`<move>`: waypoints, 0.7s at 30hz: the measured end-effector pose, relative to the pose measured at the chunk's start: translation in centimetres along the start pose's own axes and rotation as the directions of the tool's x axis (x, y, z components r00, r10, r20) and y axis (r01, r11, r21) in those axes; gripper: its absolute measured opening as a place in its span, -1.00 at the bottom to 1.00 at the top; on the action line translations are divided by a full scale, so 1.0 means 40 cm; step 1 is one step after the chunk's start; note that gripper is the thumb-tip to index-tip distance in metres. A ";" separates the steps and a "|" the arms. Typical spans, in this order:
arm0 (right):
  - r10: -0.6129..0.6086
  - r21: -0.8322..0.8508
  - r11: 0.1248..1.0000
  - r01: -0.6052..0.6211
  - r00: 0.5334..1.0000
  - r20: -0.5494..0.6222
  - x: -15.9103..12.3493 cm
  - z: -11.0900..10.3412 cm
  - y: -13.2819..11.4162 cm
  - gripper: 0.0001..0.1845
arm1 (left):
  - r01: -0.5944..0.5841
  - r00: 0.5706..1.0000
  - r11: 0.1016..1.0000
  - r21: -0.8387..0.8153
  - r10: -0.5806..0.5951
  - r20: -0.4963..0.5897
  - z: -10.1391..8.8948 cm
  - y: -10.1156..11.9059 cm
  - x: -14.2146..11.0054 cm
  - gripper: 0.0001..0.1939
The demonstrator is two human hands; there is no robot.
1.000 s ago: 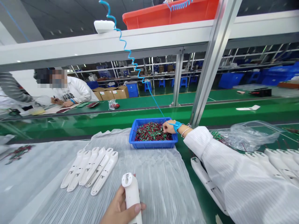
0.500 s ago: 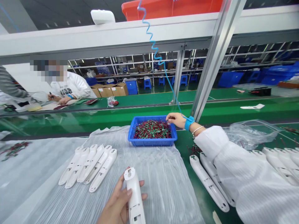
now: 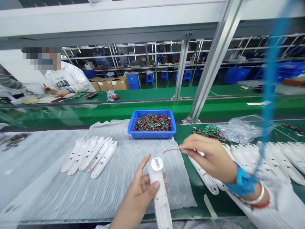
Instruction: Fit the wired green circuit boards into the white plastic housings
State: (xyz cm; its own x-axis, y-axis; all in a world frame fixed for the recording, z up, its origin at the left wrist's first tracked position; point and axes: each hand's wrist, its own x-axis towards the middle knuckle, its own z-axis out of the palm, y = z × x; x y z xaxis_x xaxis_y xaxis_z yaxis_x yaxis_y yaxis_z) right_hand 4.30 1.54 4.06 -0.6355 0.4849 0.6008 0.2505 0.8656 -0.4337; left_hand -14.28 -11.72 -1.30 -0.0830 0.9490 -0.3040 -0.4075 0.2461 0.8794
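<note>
Away from the blue tray [image 3: 152, 135], the right hand [image 3: 211, 156] now pinches a thin red wire [image 3: 171, 150]; the left hand [image 3: 137, 194] grips a white plastic housing [image 3: 157, 181] above the plastic sheet [image 3: 133, 152].

We find no legible text in this view. The only lettering we can identify is a dark print [image 3: 61, 77] on the chest of a co-worker's white sweatshirt [image 3: 70, 76], and it is too small and blurred for us to read with certainty. Any markings on the cardboard cartons [image 3: 111, 83] or the white paper slip [image 3: 258, 103] on the far bench are likewise too small for us to make out.
</note>
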 end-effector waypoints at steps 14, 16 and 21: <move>-0.185 -0.059 0.981 0.186 0.982 0.024 -0.057 0.076 -0.086 -0.76 | -0.097 0.983 0.989 0.111 0.077 0.167 0.009 -0.037 -0.031 -0.45; -0.190 -0.068 0.980 0.188 0.981 -0.026 -0.063 0.084 -0.094 -0.79 | -0.110 0.980 0.983 0.144 0.083 0.180 0.011 -0.036 -0.034 -0.47; -0.186 -0.034 0.983 0.183 0.974 -0.133 -0.075 0.097 -0.086 -0.74 | -0.107 0.981 0.980 0.169 0.076 0.180 0.011 -0.035 -0.037 -0.47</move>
State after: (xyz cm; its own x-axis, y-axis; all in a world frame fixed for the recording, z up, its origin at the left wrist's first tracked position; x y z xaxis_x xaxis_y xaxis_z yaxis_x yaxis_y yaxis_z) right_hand 2.49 -3.39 1.15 -0.5683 0.3282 0.7545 0.1551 0.9433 -0.2935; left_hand -13.16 -13.39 -1.91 0.0509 0.9849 -0.1657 -0.2372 0.1731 0.9559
